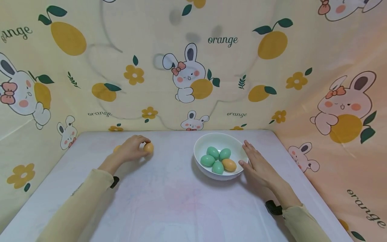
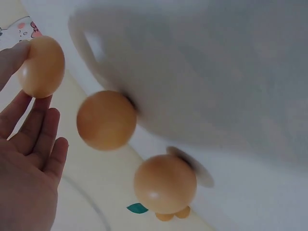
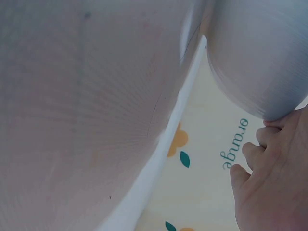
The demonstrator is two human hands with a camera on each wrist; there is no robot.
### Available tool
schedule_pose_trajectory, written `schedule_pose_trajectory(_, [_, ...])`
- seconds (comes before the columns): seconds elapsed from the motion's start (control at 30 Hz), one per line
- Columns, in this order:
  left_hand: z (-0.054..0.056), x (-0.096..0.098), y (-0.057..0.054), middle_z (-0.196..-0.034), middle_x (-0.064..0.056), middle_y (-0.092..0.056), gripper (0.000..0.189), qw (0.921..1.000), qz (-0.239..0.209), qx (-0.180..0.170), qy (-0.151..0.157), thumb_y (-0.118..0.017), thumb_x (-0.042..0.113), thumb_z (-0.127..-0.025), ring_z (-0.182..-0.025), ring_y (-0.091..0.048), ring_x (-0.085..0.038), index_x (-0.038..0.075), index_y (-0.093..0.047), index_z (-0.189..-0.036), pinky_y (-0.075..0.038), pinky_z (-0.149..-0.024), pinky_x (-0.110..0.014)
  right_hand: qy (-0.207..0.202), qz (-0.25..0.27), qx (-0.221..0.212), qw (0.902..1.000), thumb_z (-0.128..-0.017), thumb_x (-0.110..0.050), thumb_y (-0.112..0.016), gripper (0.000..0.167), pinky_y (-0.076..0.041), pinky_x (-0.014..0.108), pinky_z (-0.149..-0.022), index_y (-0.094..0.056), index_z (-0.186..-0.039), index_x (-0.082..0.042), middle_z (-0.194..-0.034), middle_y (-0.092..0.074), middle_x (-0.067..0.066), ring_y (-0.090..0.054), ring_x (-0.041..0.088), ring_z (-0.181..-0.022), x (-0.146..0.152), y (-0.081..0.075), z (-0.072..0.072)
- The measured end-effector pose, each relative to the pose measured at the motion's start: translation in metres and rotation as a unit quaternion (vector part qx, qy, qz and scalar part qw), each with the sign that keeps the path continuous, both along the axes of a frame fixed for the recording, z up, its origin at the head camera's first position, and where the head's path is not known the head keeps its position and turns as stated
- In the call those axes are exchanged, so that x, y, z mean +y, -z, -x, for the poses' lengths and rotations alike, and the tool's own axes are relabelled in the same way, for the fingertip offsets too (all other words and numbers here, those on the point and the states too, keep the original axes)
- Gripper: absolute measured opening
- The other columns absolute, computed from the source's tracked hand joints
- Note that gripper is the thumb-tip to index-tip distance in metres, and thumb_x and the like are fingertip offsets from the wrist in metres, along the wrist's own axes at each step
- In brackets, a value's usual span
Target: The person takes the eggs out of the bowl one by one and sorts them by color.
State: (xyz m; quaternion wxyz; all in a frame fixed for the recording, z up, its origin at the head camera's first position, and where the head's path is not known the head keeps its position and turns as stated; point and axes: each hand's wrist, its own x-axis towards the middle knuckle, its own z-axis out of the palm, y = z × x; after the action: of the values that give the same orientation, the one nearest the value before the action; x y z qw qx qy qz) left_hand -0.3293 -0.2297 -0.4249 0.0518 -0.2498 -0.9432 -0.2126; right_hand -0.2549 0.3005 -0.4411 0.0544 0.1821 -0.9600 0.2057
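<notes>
Between thumb and fingertips, my left hand (image 1: 133, 148) pinches an orange-brown egg (image 1: 148, 148), held just above the table at the left in the head view. Two more brown eggs, a nearer one (image 2: 107, 120) and another (image 2: 165, 184), rest on the table beside that hand in the left wrist view; the arm mostly hides them in the head view. A white bowl (image 1: 198, 148) stands right of the middle, holding several green eggs (image 1: 213, 153) and one orange-brown egg (image 1: 229, 165). Against the bowl's right side lies my right hand (image 1: 258, 164), fingers extended, touching its outer wall.
A white-covered table (image 1: 175, 201) spans the space beneath both arms. Behind it and at both sides hangs a cream cloth (image 1: 169, 111) printed with rabbits and oranges. Each wrist wears a black strap, such as the one (image 1: 273, 207) on the right.
</notes>
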Motion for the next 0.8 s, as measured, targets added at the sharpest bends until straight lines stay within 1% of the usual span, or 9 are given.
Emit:
schedule_pose_trajectory(0.13, [0.001, -0.005, 0.000, -0.123, -0.022, -0.070, 0.042, 0.9998, 0.016, -0.010, 0.000, -0.081, 0.016, -0.087, -0.115, -0.059, -0.043, -0.004, -0.070, -0.123, -0.046, -0.101, -0.058, -0.001, 0.002, -0.001, 1.0000, -0.109, -0.049, -0.046, 0.078, -0.016, 0.062, -0.124, -0.019, -0.165, -0.002, -0.174, -0.008, 0.014, -0.011, 0.041, -0.158, 0.001, 0.000, 0.000])
schedule_pose_trajectory(0.23, [0.002, -0.008, 0.001, -0.122, -0.021, -0.070, 0.042, 0.9995, 0.026, -0.020, 0.002, -0.081, 0.017, -0.087, -0.112, -0.059, -0.043, -0.004, -0.070, -0.123, -0.047, -0.098, -0.056, -0.001, 0.003, -0.002, 1.0000, -0.109, -0.049, -0.046, 0.078, -0.016, 0.062, -0.124, -0.019, -0.165, -0.002, -0.174, -0.008, 0.014, -0.011, 0.041, -0.158, 0.001, 0.000, 0.000])
schedule_pose_trajectory(0.4, [0.005, -0.012, 0.002, -0.120, -0.020, -0.071, 0.045, 0.9986, 0.036, -0.037, -0.001, -0.080, 0.022, -0.088, -0.105, -0.059, -0.036, -0.003, -0.070, -0.124, -0.048, -0.091, -0.052, -0.001, 0.001, -0.003, 1.0000, -0.109, -0.050, -0.046, 0.079, -0.017, 0.062, -0.124, -0.019, -0.165, -0.002, -0.174, -0.007, 0.014, -0.011, 0.040, -0.159, 0.001, 0.000, 0.000])
schedule_pose_trajectory(0.5, [0.007, -0.015, 0.003, -0.120, -0.020, -0.070, 0.046, 0.9983, 0.039, -0.045, -0.002, -0.081, 0.023, -0.089, -0.105, -0.058, -0.035, -0.002, -0.070, -0.125, -0.048, -0.092, -0.052, -0.001, -0.001, -0.003, 1.0000, -0.109, -0.050, -0.046, 0.079, -0.017, 0.062, -0.124, -0.018, -0.165, -0.002, -0.174, -0.007, 0.014, -0.010, 0.040, -0.159, 0.001, -0.001, 0.000])
schedule_pose_trajectory(0.67, [0.010, -0.017, 0.002, -0.118, -0.019, -0.071, 0.043, 0.9981, 0.033, -0.052, 0.000, -0.080, 0.019, -0.089, -0.104, -0.058, -0.035, -0.003, -0.071, -0.124, -0.047, -0.092, -0.054, -0.001, -0.003, -0.003, 1.0000, -0.109, -0.050, -0.045, 0.079, -0.016, 0.062, -0.124, -0.018, -0.165, -0.002, -0.174, -0.006, 0.013, -0.010, 0.039, -0.159, 0.000, -0.001, 0.000])
schedule_pose_trajectory(0.8, [0.012, -0.016, 0.001, -0.117, -0.019, -0.072, 0.041, 0.9976, 0.038, -0.058, 0.002, -0.078, 0.019, -0.092, -0.103, -0.059, -0.036, -0.005, -0.070, -0.125, -0.048, -0.092, -0.054, 0.001, -0.002, -0.006, 1.0000, -0.108, -0.051, -0.046, 0.079, -0.016, 0.062, -0.124, -0.018, -0.165, -0.003, -0.174, -0.006, 0.013, -0.010, 0.039, -0.159, 0.000, -0.001, 0.000])
